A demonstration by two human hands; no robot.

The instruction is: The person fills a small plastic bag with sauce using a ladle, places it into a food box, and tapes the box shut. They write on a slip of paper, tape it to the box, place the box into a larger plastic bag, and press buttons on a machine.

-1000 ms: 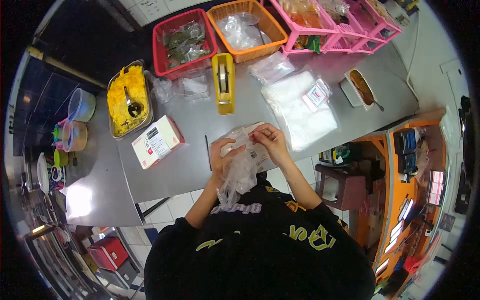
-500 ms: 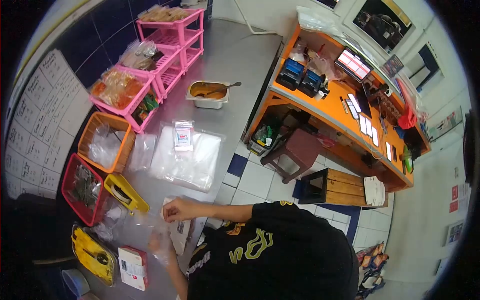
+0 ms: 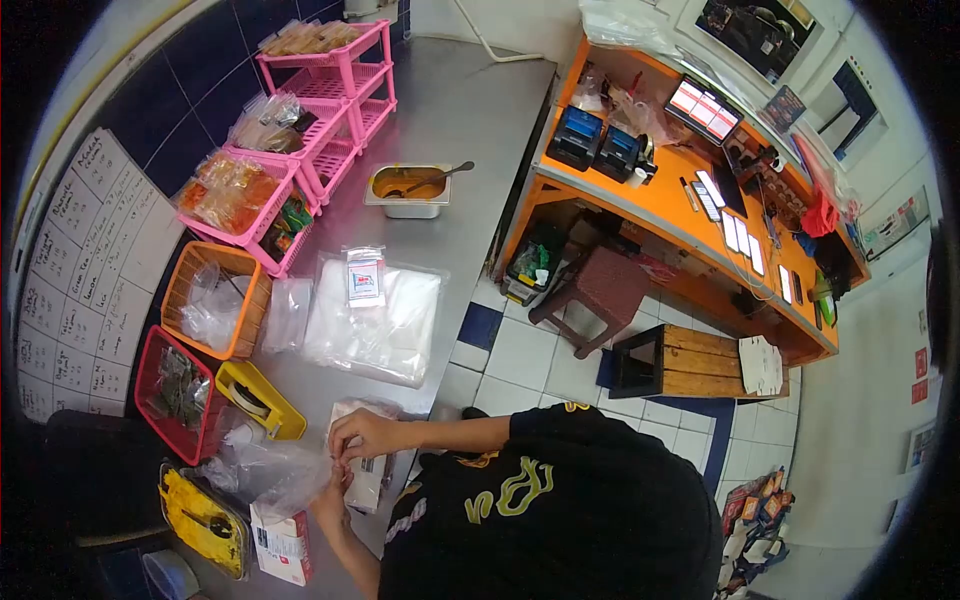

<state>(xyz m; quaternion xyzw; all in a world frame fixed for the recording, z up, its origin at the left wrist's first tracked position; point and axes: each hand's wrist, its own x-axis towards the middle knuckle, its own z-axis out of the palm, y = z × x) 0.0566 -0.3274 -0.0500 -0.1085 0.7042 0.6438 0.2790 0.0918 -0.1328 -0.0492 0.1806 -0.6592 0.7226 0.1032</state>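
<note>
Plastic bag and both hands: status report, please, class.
Both hands, left and right, pinch the plastic bag. White packet lies under them. Tape dispenser and box sit close by.

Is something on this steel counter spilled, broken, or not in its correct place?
Nothing stands out. The baskets sit in a row, the sauce pan holds its spoon without spills, and both hands work on a clear plastic bag.

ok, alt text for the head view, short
A person's two hands, right hand and left hand, meet over a clear plastic bag on a steel counter, beside a yellow tape dispenser and baskets of bagged goods.
</note>
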